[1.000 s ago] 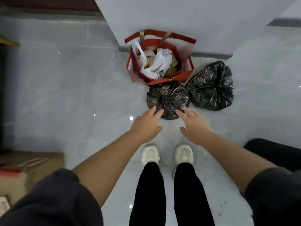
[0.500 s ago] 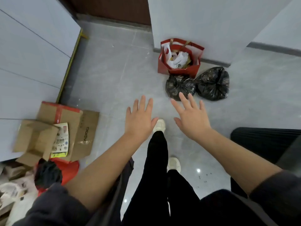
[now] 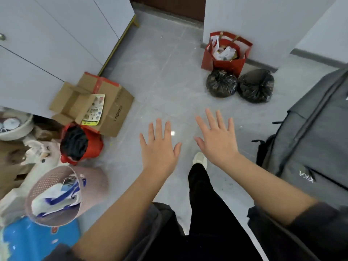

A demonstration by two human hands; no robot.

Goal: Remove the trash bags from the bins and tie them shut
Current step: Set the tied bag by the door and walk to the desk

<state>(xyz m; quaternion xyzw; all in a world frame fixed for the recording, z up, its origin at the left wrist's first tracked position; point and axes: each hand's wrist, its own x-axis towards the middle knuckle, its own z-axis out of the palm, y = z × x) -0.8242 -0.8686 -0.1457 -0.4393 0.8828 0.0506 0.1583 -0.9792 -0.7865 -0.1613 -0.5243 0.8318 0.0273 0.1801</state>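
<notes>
- Floor (image 3: 165, 76) of pale grey tile fills the middle of the view, with everything else lying on it.
- White cabinet doors (image 3: 47, 44) take up the upper left.
- Grey backpack (image 3: 310, 138) stands along the right edge.
- Opened cardboard box (image 3: 113, 102) lies at the foot of the cabinets, with a printed leaflet (image 3: 94, 110) on it.
- Pink bin (image 3: 56, 194) sits tilted at lower left, its mouth towards the camera; a white and blue bag (image 3: 54, 200) is inside it.
- Red paper bag (image 3: 224, 63) stands against the far wall, stuffed with white plastic.
- Red container (image 3: 92, 146) just beside the box holds crumpled black plastic; whether it is a bin or a bag, I cannot tell.
- Two tied black trash bags rest in front of the red paper bag, touching each other: the left black bag (image 3: 221, 83) and the right black bag (image 3: 256, 85).
- Left hand (image 3: 160, 149) and right hand (image 3: 218, 144) hover palm down over the floor, fingers spread wide and straight, gripping nothing, well apart from both black bags.
- One pale shoe (image 3: 200, 159) shows between the wrists.
</notes>
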